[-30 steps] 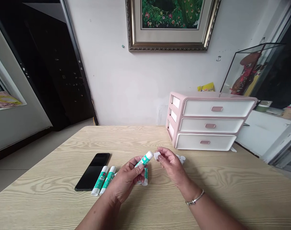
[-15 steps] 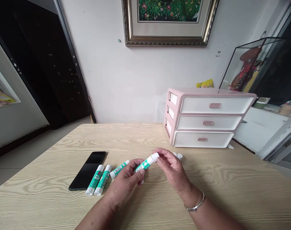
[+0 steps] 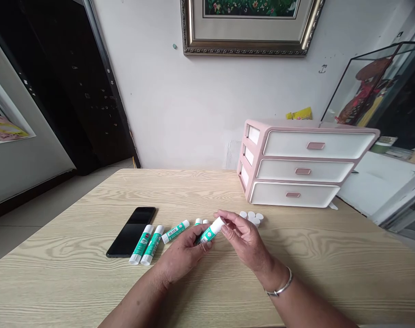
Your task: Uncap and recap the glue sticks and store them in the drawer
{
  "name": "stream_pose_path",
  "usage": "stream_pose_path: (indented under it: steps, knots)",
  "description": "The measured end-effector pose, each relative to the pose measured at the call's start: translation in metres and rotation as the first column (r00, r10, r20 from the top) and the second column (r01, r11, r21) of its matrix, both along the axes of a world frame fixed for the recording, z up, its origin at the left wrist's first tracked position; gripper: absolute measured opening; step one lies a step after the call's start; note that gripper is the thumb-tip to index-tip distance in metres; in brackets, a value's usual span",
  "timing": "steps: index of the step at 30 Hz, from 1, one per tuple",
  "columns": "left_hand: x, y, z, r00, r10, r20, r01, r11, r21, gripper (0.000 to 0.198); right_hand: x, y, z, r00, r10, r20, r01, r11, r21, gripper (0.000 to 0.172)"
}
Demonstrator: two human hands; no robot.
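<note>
Being grasped by the fingers of the left hand [image 3: 182, 255] and right hand [image 3: 245, 241], a glue stick [image 3: 210, 231] is slanted between them, its white end nearer the right hand.

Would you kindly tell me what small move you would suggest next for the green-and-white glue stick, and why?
Probably lay the green-and-white glue stick down beside the similar glue sticks on the pale wooden table, since the left hand and right hand both hold it and those others already lie together.
</note>
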State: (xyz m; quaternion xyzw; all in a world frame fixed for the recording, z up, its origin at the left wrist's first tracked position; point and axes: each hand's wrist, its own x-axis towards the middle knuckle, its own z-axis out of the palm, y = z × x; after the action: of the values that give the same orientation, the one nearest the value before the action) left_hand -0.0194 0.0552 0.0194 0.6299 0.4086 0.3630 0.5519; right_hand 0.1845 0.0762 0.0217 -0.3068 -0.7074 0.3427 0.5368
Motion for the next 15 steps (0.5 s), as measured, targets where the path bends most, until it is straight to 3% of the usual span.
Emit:
stream_pose_path:
  steps: [6, 11, 15]
  knots:
    - [0.004, 0.001, -0.002, 0.999, -0.016, 0.035, 0.017, 0.999, -0.045, 0.04, -0.006, -0.002, -0.002, 0.996, 0.041, 0.079, -0.045, 0.997, 0.055, 0.032]
    - [0.008, -0.001, 0.002, 0.996, 0.051, 0.072, -0.046, 0.997, -0.062, 0.023, -0.009, -0.005, -0.004, 0.988, 0.046, 0.144, -0.068, 0.986, 0.151, 0.039]
    - [0.009, -0.003, 0.008, 0.988, 0.119, 0.103, -0.119, 0.993, -0.008, 0.048, -0.008, -0.014, -0.002, 0.979, 0.033, 0.201, -0.073, 0.978, 0.195, 0.049]
